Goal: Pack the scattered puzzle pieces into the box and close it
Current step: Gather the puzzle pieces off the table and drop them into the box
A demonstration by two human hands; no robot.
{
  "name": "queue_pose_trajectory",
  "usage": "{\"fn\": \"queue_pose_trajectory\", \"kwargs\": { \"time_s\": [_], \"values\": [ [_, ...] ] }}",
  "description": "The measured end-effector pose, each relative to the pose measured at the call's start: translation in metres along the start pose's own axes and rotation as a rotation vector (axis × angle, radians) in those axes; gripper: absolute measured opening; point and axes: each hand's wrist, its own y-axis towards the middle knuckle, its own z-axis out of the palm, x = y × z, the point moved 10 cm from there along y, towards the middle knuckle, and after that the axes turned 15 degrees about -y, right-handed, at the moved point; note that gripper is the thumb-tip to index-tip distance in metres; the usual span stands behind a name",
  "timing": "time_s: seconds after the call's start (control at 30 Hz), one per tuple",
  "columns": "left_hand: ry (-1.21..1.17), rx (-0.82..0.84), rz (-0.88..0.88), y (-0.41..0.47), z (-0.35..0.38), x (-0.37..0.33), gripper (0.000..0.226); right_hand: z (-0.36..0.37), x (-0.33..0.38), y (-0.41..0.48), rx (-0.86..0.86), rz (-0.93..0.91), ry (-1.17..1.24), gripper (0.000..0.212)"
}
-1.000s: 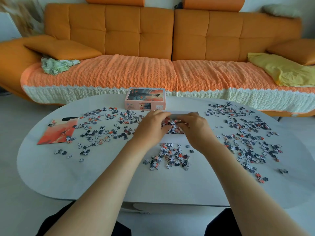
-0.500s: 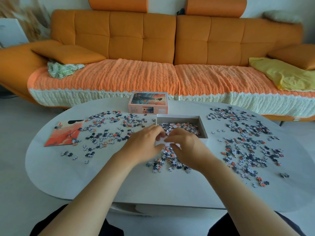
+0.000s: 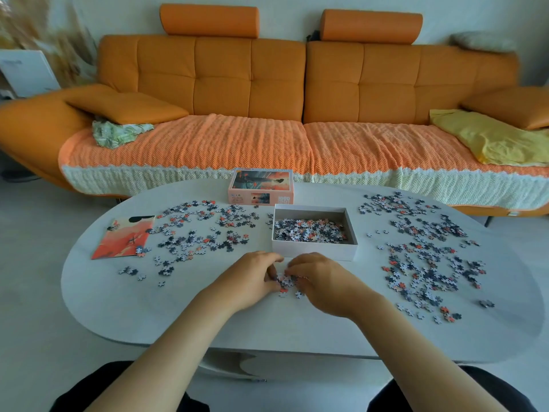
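Here, left hand (image 3: 251, 278) and right hand (image 3: 326, 285) curl fingers (image 3: 267, 257) round loose pieces (image 3: 286, 281), the open box (image 3: 312, 251) just beyond.

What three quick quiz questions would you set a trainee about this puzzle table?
1. True or false: the printed lid covers the white box.
2. The left hand and right hand cup a small pile of pieces. Where? A) inside the box B) on the table, just in front of the box C) on the lid
3. Fill in: the orange picture sheet lies on the person's ___ side.
Key: 1 false; 2 B; 3 left.
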Motion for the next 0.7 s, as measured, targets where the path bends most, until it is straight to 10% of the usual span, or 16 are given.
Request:
{"fn": "queue_pose_trajectory", "kwargs": {
  "time_s": [0.23,0.37,0.7],
  "values": [
    [0.067,0.134,-0.034,0.005,0.020,-0.006,0.075,-0.018,-0.038,-0.011,0.005,0.178,0.052,0.035],
    [0.147,0.187,-0.016,0.008,0.029,-0.008,0.083,0.006,-0.046,-0.020,0.292,0.228,-0.086,0.091],
    [0.154,0.187,-0.039,0.009,0.018,0.001,0.081,0.013,-0.040,-0.009,0.287,0.227,-0.043,0.084]
  ]
}}
